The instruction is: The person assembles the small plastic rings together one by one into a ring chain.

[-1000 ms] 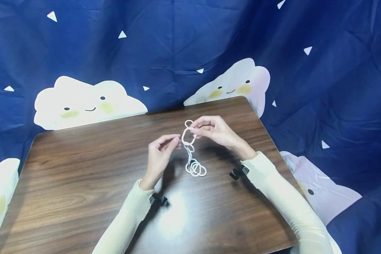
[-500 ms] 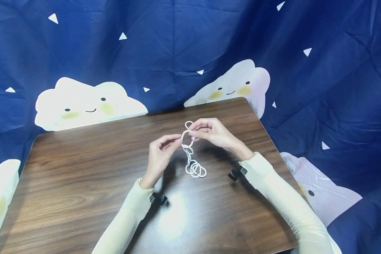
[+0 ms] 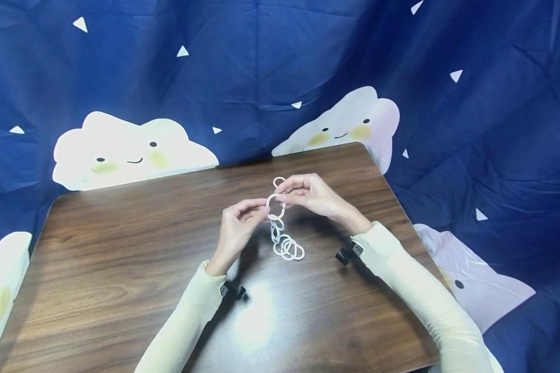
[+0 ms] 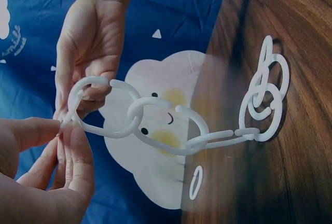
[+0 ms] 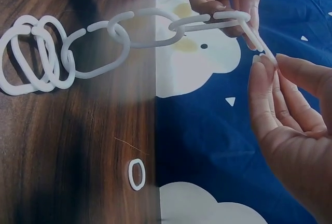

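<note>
A chain of white plastic links [image 4: 171,149] hangs from my hands to the table, its lower links heaped there [image 3: 289,247]. My left hand [image 3: 237,225] pinches the chain's top link [image 4: 111,130] between thumb and fingertips. To its right, my right hand [image 3: 315,197] pinches a narrow white link [image 5: 265,47], seen edge-on in the right wrist view. That link meets the end of the top link there, close by the left fingertips. Several links show a small gap in their loop.
Behind the right fingers, a loose white link [image 3: 278,180] lies on the brown wooden table [image 3: 144,269]. A blue curtain [image 3: 256,67] with cloud prints hangs along the table's far and right edges. Dark wrist cameras sit on both pale sleeves [image 3: 401,269].
A second ago the left fingertips were just beside the top link; they have moved in and now pinch it. The right hand and the top link have come down slightly.
</note>
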A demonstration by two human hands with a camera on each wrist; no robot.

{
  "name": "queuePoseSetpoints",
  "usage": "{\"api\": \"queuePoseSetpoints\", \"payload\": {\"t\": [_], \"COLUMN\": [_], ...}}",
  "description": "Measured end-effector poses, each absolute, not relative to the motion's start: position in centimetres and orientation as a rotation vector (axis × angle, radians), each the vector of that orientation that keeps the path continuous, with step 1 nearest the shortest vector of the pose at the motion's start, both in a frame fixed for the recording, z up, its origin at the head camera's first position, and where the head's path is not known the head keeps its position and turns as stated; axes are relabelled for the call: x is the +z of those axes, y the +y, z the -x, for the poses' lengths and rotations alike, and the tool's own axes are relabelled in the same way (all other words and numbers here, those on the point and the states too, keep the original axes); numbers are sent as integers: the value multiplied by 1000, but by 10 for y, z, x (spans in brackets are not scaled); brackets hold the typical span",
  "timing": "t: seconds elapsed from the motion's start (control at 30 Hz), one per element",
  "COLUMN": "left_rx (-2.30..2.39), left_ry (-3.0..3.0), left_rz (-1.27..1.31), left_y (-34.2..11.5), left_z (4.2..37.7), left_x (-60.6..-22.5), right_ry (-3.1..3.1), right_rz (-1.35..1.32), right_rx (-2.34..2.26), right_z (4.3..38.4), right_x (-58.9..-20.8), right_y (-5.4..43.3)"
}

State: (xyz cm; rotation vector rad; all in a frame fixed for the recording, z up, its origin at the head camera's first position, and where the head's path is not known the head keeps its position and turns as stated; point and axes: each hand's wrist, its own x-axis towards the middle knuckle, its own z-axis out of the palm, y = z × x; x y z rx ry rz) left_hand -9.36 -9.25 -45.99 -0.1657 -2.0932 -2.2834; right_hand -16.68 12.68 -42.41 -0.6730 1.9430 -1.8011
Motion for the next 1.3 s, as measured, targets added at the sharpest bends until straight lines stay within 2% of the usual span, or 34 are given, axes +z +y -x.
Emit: {"api": "queuePoseSetpoints", "payload": {"t": [0.27, 0.63, 1.3], "left_rx": [-2309, -2293, -2304], "left_ry": [-2062, -1985, -1936], "left_rz": [139, 109, 37], "left_y": [-93, -96, -103], "left_z": [99, 103, 111], "left_x": [-462, -465, -472], "right_ry": [1949, 1957, 2412], "right_rz": [578, 369, 479], "right_rx": [-1814, -1850, -1379], "right_z": [184, 223, 264], "right_x": [-432, -466, -505], "right_y": [126, 137, 138]}}
